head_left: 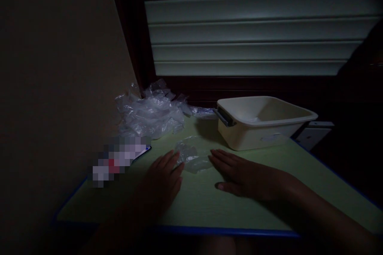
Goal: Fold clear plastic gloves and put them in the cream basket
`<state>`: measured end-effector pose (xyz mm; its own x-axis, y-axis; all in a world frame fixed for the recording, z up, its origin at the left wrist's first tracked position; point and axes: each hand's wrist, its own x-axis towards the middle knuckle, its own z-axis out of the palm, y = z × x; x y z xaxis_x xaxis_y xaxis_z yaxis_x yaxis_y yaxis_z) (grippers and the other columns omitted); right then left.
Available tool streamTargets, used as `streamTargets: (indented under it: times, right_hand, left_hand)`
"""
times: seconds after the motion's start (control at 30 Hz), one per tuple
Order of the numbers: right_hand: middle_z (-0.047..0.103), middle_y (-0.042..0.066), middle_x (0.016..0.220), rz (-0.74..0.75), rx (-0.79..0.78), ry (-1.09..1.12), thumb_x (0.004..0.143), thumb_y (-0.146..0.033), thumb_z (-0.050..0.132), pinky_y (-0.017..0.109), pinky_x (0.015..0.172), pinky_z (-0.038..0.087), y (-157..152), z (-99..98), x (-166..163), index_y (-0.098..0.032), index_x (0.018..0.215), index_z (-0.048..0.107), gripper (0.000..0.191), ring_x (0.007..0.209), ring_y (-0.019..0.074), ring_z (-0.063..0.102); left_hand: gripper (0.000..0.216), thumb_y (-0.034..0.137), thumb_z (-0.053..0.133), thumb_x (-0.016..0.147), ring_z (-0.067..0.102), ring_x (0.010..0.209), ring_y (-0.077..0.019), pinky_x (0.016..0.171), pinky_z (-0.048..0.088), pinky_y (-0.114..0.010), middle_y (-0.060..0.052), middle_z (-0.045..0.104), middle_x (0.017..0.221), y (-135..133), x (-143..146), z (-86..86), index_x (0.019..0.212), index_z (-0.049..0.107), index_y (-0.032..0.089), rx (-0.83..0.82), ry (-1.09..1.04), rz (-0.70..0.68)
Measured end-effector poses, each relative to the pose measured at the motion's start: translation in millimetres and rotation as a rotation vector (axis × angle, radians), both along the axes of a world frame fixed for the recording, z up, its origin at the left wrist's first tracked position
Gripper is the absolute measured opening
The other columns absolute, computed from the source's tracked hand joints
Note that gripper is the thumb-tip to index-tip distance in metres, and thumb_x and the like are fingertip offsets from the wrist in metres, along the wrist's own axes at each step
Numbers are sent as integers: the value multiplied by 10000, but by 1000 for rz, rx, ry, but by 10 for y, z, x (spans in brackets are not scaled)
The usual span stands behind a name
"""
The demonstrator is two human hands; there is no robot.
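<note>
My left hand (163, 181) lies flat on the green table (209, 207), fingers stretched out, its fingertips touching a small crumpled clear plastic bag (193, 157). My right hand (242, 175) also rests flat on the table, fingers extended toward the same bag from the right, its fingertips at the bag's edge. Neither hand grips anything. The room is dim.
A pile of clear plastic bags (151, 113) lies at the back left by the wall. A cream plastic basin (263, 121) with a dark handle stands at the back right. A blurred-out flat object (119, 157) lies left of my left hand. The table has a blue edge.
</note>
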<state>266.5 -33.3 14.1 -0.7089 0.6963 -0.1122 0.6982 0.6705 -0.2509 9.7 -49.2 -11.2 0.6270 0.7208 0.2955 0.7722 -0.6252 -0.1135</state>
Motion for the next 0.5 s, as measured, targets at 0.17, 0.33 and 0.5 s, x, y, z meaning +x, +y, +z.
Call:
streamTargets:
  times: [0.17, 0.33, 0.5]
  right_hand:
    - [148, 202, 1451, -49, -8, -3, 880, -525, 357, 454, 1063, 237, 9, -13, 47, -39, 1395, 236, 718, 1330, 295, 142]
    - [232, 247, 1420, -134, 122, 21, 874, -529, 354, 479, 1040, 276, 64, -121, 4, 7, 1361, 298, 726, 1317, 317, 203]
    - [378, 240, 1361, -215, 293, 98, 895, -342, 375, 436, 975, 382, 34, -75, -163, -38, 1329, 376, 531, 1228, 303, 405]
  left_hand:
    - [325, 138, 438, 858, 487, 1157, -263, 947, 424, -459, -158, 526, 1247, -28, -11, -6, 1165, 539, 104, -34, -14, -15]
    - [326, 163, 471, 849, 490, 1145, -289, 933, 425, -478, -175, 533, 1227, -36, 1, -11, 1158, 553, 102, -4, -24, -19]
    - [285, 190, 516, 830, 528, 1076, -310, 905, 432, -502, -161, 594, 1120, -152, 123, -6, 1091, 604, 119, 8, -32, 115]
